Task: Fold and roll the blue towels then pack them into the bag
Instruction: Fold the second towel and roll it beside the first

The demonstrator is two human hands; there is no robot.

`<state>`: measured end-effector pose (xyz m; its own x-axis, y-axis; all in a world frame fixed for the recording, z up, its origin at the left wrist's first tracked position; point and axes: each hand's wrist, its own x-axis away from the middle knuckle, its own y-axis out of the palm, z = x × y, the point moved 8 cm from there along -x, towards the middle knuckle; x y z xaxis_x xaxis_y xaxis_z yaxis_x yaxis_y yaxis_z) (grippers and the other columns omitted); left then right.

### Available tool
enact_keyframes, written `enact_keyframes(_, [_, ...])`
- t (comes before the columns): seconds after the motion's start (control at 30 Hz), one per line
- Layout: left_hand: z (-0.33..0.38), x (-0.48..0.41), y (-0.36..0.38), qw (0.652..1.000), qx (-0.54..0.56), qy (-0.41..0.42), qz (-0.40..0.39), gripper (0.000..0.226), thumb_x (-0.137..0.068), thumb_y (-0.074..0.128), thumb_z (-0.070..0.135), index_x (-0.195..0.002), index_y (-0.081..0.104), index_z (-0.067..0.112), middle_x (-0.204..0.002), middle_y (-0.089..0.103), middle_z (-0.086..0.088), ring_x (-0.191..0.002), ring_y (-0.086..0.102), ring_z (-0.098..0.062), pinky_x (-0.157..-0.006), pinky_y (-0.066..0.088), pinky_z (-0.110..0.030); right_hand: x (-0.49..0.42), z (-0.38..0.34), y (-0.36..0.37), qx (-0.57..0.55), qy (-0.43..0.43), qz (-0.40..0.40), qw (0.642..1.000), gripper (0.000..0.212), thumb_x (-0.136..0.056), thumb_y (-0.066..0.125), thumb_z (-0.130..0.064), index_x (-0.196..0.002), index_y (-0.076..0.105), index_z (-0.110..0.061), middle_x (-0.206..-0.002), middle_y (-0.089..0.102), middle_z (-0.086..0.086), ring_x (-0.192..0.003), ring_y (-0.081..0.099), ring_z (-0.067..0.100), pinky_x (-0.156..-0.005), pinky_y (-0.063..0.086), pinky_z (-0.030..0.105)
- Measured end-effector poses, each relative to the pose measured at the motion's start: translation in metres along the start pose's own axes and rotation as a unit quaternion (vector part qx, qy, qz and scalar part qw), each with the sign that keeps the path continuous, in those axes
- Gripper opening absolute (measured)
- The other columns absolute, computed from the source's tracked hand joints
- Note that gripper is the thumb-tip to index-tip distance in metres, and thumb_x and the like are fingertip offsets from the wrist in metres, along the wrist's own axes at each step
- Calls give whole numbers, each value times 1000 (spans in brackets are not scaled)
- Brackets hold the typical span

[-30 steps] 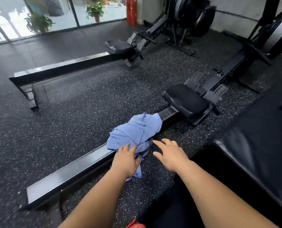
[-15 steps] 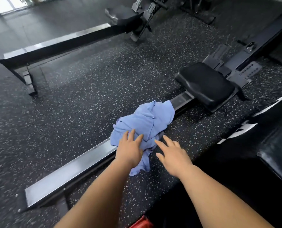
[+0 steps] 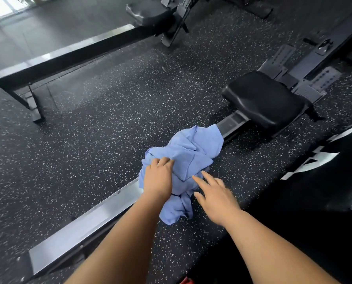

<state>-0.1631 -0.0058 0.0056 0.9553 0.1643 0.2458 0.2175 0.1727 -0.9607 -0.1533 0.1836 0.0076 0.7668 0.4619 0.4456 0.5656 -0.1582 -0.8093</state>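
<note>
Head view: a crumpled blue towel lies bunched over the metal rail of a rowing machine, one end hanging off the rail's near side toward the speckled floor. The left hand rests on the towel's left part, its fingertips curled into the cloth and gripping a fold. The right hand is spread with straight fingers, its fingertips at the towel's near edge, holding nothing. The black seat sits on the rail beyond the towel.
</note>
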Motion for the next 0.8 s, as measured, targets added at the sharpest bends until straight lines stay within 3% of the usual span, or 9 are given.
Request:
enact_keyframes(0.1, [-12, 6, -23, 993, 53, -28, 102, 42, -97, 58, 15, -136, 68, 25, -126, 67, 5, -114, 54, -29, -88, 42, -40, 2, -6, -4, -13, -11, 11, 1000, 58, -109, 42, -44, -162, 20, -43, -173, 9, -14, -151, 22, 20, -116, 38, 46])
enact_keyframes(0.2, [-25, 15, -41, 976, 129, -38, 169, 26, -100, 62, 18, -117, 78, 28, -110, 73, 8, -102, 56, -26, -85, 44, -41, 7, -18, -16, -47, -27, 32, 998, 59, -108, 47, -44, -162, 23, -43, -171, 18, -16, -149, 25, 19, -118, 37, 45])
enact_keyframes(0.4, [-36, 35, -70, 953, 253, -38, 165, 26, -94, 70, 33, -116, 69, 46, -104, 70, 12, -104, 57, -16, -92, 43, -35, 18, -46, -45, -161, -31, 67, 984, 77, -97, 67, -45, -162, 25, -46, -156, 45, -12, -143, 37, 18, -111, 44, 44])
enact_keyframes(0.5, [-28, 53, -100, 936, 314, -10, 162, 28, -88, 79, 31, -104, 67, 49, -93, 71, 20, -98, 60, -7, -90, 46, -31, 24, -61, -61, -239, -8, 70, 969, 81, -89, 76, -48, -157, 32, -49, -144, 58, -9, -135, 50, 18, -110, 46, 44])
enact_keyframes(0.57, [-20, 62, -119, 919, 363, 12, 153, 28, -84, 84, 23, -96, 70, 43, -87, 73, 21, -93, 64, -1, -90, 50, -30, 27, -72, -74, -259, -7, 75, 963, 71, -90, 77, -46, -153, 44, -46, -131, 67, -11, -124, 60, 15, -107, 49, 42])
enact_keyframes(0.67, [-6, 77, -145, 893, 427, 40, 137, 25, -83, 86, 14, -98, 75, 31, -87, 76, 14, -88, 72, -6, -90, 58, -41, 38, -81, -99, -262, -14, 105, 959, 47, -93, 75, -38, -139, 63, -33, -113, 73, -8, -106, 69, 13, -102, 53, 37])
enact_keyframes(0.8, [22, 97, -180, 874, 459, 74, 137, 23, -83, 87, 13, -98, 76, 26, -85, 78, 10, -83, 73, -9, -90, 59, -47, 70, -80, -140, -248, -16, 163, 955, 26, -91, 79, -33, -116, 75, -29, -89, 73, -11, -86, 67, 5, -79, 48, 13])
